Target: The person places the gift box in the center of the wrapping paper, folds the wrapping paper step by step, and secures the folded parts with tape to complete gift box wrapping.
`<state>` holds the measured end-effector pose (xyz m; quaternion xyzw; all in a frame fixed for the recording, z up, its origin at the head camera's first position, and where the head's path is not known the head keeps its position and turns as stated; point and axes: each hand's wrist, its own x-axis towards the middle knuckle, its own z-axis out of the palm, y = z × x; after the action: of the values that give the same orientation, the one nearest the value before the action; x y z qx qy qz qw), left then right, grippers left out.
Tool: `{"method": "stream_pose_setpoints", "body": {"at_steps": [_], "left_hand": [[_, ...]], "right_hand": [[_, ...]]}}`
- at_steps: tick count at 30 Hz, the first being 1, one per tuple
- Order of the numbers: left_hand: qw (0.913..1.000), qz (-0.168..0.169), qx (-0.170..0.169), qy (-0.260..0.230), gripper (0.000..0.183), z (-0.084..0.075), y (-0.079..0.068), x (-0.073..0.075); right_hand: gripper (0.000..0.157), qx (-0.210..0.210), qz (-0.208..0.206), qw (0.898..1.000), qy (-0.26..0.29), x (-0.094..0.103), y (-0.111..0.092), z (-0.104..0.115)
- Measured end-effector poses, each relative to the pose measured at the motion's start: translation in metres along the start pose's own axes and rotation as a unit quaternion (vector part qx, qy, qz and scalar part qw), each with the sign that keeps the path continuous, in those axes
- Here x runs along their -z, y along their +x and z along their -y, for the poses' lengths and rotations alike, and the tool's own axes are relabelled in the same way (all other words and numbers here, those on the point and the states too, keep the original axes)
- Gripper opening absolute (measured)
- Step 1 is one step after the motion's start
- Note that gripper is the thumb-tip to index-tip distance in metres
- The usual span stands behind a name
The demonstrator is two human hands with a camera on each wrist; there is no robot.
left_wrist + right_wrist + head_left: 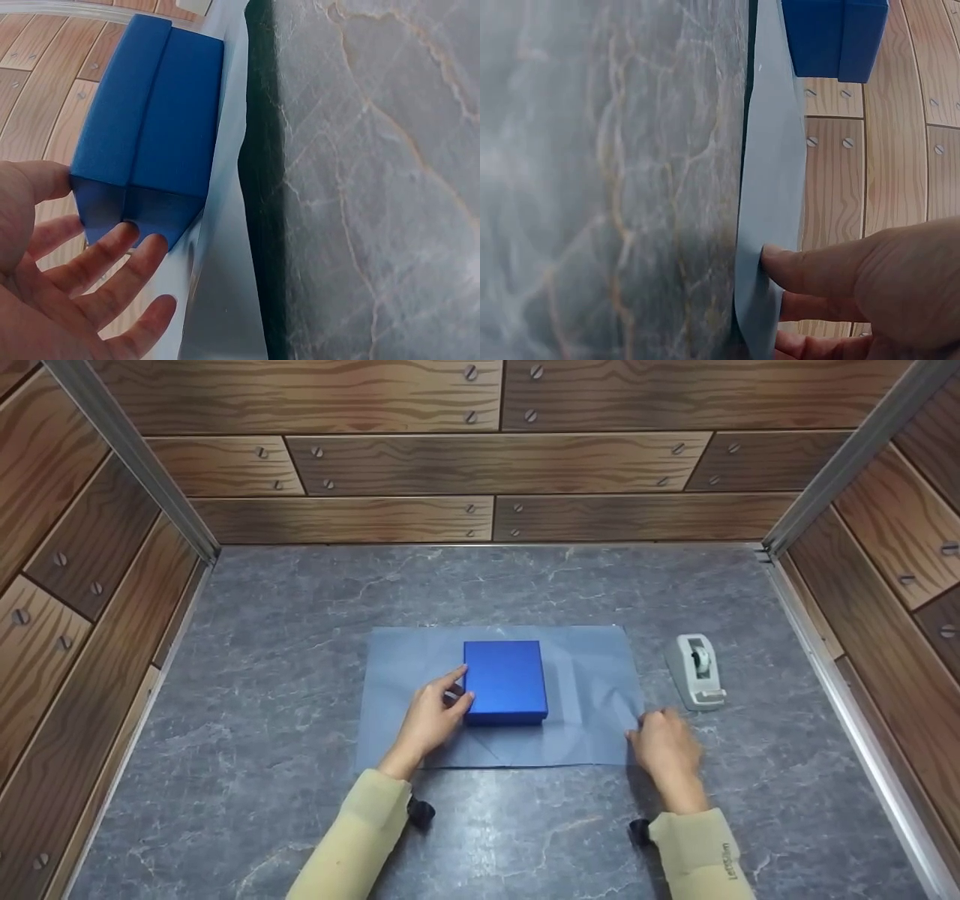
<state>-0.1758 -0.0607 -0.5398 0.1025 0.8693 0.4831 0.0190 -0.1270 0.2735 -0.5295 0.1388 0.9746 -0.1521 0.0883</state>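
Observation:
A square blue lidded box (504,679) sits on a sheet of light blue wrapping paper (592,675) spread on the table. My left hand (433,716) is at the box's left side. Its fingertips (154,247) touch that side, the fingers spread and only loosely bent, as the left wrist view shows. At the lower right of the sheet, my right hand (667,744) pinches the paper's right edge. In the right wrist view the thumb (784,262) lies on the paper's upper face and the other fingers are partly hidden behind the edge.
A white tape dispenser (697,671) stands right of the paper, just beyond my right hand. The grey marbled table (262,697) is enclosed by wood-patterned panels (390,465) at the back and both sides, with metal corner posts (135,457).

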Motion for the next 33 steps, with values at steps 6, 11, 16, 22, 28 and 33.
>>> {"method": "stream_pose_setpoints", "body": {"at_steps": [6,11,16,22,28,33], "left_hand": [[1.0000,0.005,-0.002,0.004,0.047,-0.0019,0.0003,0.0003],[0.9999,0.009,0.000,0.014,0.048,-0.0031,0.0002,0.0010],[0.9999,0.013,0.005,0.009,0.048,-0.0029,0.0003,0.0019],[0.9999,0.013,0.000,0.007,0.048,-0.0019,0.0006,0.0014],[0.9999,0.013,-0.003,0.008,0.048,-0.0004,0.0004,0.0005],[0.9999,0.010,-0.004,0.007,0.048,0.0001,0.0006,0.0002]], "right_hand": [[0.029,0.013,-0.025,1.000,0.012,-0.0037,-0.0026,-0.0026],[0.018,0.024,-0.067,0.997,0.028,-0.0072,-0.0035,-0.0044],[0.019,0.018,-0.073,0.996,0.047,-0.0079,-0.0034,-0.0049],[0.051,-0.044,-0.005,0.999,0.024,-0.0030,-0.0022,-0.0043],[0.054,-0.064,0.030,0.997,0.023,-0.0015,0.0010,-0.0038],[0.042,-0.051,0.018,0.998,0.038,-0.0044,-0.0005,-0.0033]]}}
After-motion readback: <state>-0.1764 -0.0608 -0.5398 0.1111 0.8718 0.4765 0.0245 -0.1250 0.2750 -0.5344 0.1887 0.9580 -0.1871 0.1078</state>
